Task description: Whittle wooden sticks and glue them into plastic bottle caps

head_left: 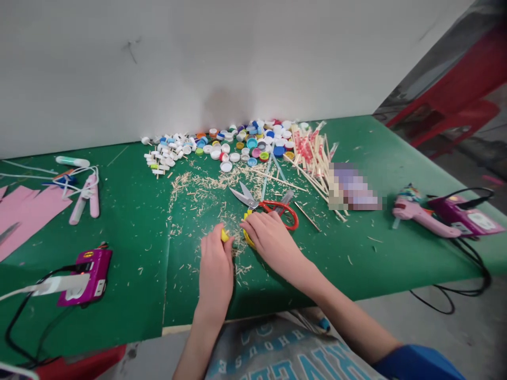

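Observation:
My left hand (pixel 216 250) is closed, with a small yellow piece (pixel 225 235) showing between its thumb and fingers; it looks like a bottle cap, mostly hidden. My right hand (pixel 267 229) has its fingers wrapped over another yellow object (pixel 249 237), whose kind I cannot make out. The two hands are a short way apart, low over the table. Just beyond the right hand lie red-handled scissors (pixel 279 207), blades spread to the left. Pale wood shavings (pixel 206 182) are scattered around and beyond both hands.
Bottle caps (pixel 251 142) are heaped along the wall, with white caps on sticks (pixel 164 153) at their left. Disposable chopsticks (pixel 312 158) lie right. A pink glue gun (pixel 423 216) and purple power strip (pixel 481 216) stand right; another strip (pixel 91 279) and pink sheets (pixel 35 211) lie left.

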{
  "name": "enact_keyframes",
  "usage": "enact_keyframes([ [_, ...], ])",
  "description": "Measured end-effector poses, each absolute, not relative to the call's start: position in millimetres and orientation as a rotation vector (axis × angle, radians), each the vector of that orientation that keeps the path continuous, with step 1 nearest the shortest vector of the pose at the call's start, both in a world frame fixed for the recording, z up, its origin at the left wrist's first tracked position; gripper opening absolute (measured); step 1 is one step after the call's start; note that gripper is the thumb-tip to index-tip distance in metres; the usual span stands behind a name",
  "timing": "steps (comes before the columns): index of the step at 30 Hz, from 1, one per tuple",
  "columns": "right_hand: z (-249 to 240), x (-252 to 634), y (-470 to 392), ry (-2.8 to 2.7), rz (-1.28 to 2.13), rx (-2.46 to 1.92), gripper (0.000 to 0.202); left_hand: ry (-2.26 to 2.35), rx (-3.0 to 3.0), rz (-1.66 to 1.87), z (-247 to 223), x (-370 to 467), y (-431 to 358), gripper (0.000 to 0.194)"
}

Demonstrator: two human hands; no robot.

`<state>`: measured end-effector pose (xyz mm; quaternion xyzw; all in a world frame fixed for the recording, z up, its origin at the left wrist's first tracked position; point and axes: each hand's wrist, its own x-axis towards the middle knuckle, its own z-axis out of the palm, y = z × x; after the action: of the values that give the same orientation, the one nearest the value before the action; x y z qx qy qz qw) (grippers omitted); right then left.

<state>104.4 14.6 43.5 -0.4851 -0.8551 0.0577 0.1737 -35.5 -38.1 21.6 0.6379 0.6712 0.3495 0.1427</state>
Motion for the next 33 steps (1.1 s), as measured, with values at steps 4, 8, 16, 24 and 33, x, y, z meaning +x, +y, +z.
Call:
enact_keyframes([
  [4, 46.3, 105.8, 11.4, -2.277, 0.573, -1.370, 0.028, 1.867, 1.762, 1.066, 20.1, -35.8, -38.3, 0.038],
  [8, 56.0, 110.1, 8.7, -2.093, 1.035, -1.339, 0.023, 1.838, 1.585, 1.123, 20.3, -33.4, -38.8, 0.036],
  [16, 65.8, 112.9, 8.4, -1.973, 1.298, -1.279, 0.025, 1.788, 1.409, 1.139, 24.3, -33.5, -37.9, 0.035],
  [24, 68.1, 116.0, 5.3, -2.048, 1.252, -1.273, 0.035, 1.791, 1.412, 1.133, 22.6, -33.9, -38.4, 0.036],
  [33, 66.2, 112.8, 8.4, -1.891, 1.225, -1.317, 0.030, 1.768, 1.619, 1.188, 21.6, -37.6, -39.9, 0.031],
])
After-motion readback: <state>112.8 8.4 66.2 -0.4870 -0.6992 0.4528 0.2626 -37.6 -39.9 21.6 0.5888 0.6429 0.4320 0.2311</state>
